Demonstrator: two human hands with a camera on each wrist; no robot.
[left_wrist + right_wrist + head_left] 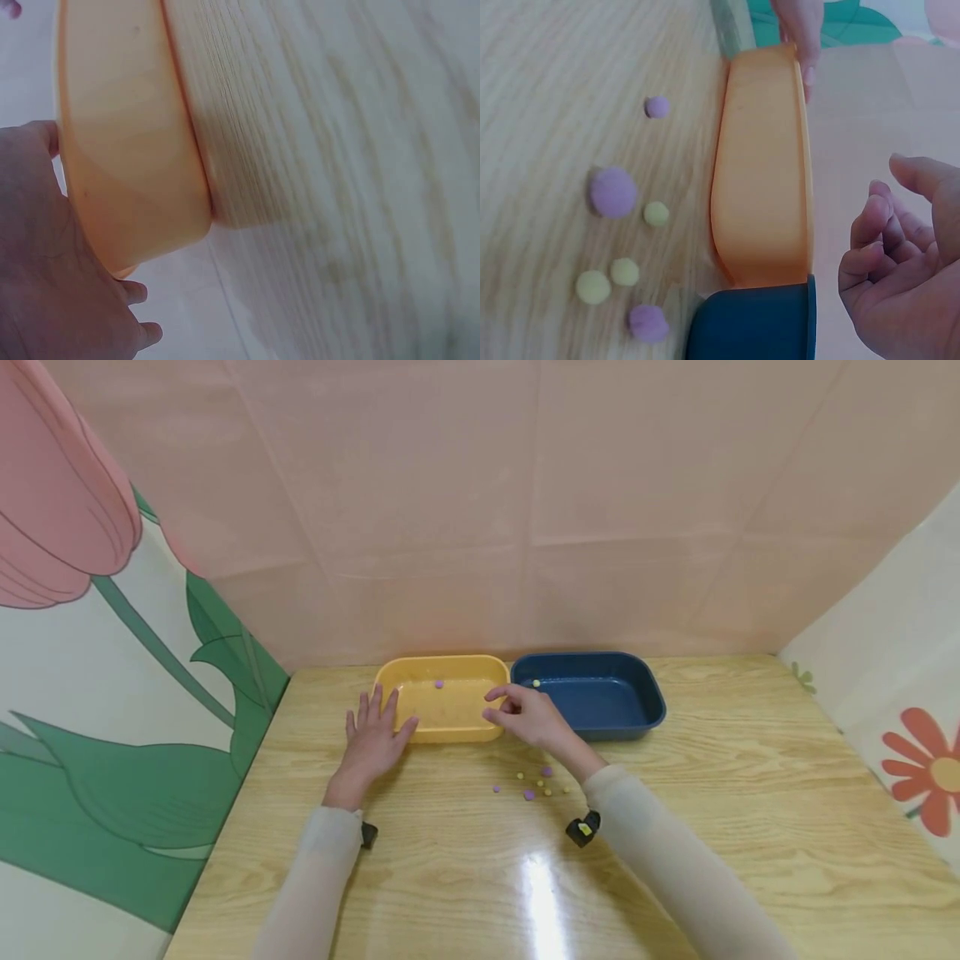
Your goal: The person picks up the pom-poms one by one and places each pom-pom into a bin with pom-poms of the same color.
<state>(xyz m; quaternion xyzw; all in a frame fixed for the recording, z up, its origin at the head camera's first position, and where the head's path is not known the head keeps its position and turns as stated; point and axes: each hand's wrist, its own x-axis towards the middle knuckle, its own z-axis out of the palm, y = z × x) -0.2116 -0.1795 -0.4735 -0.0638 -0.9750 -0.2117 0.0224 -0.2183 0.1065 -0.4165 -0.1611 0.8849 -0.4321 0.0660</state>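
On the table (pixel 750 777), a blue tray (pixel 600 700) and a yellow tray (pixel 442 735) are set side by side, yellow at blue's 9 o'clock; both long axes are laid 9-to-3. The yellow tray's 9 o'clock end is touched by the left hand (pixel 375 743), fingers spread over the rim. The right hand (pixel 528 714) is held over its 3 o'clock end, fingers loosely bent, thumb and index parted, nothing seen pinched. The right hand is placed nearer the loose balls (pixel 529 795), which are scattered on the table at its 6 o'clock, about 4 o'clock from the left hand. In the head view, a purple ball (pixel 438 684) is seen inside the yellow tray and a yellow ball (pixel 536 683) inside the blue; neither is shown by the wrist views. From the right wrist, six loose balls are shown up close; a seventh is caught only from the head.
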